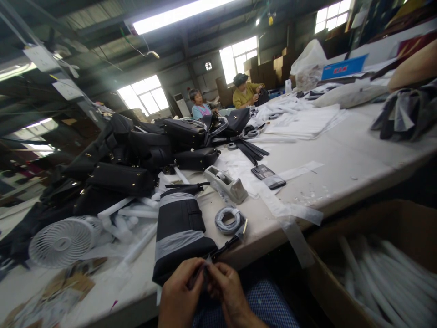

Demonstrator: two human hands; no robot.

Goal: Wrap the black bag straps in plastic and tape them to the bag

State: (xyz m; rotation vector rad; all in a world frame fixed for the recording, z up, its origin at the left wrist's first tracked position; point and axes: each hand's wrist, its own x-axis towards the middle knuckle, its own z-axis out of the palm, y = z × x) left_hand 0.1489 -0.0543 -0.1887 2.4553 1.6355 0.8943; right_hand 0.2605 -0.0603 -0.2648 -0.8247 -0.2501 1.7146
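Presently | left hand (182, 289) and right hand (226, 287) both pinching dark piece (205, 272) | bag (179, 218) just beyond, on table (358, 148) | coil (221, 225) right of bag

Black bag (180, 219) with grey bands (179, 243), white fan (63, 243), blue-and-white checked cloth (268, 301)

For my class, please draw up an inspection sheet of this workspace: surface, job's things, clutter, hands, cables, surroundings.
Surface: pale table, small scraps near its edge.
Job's things: black bag banded with translucent film; small dark piece, too blurred to identify.
Clutter: heap of black bags, fan, tape dispenser, phone, wrapped coil.
Hands: left hand and right hand pinch the small dark piece together.
Cables: cord hanging below the ceiling light.
Surroundings: person in mustard and person in light blue across the table; cardboard box holding white rods.
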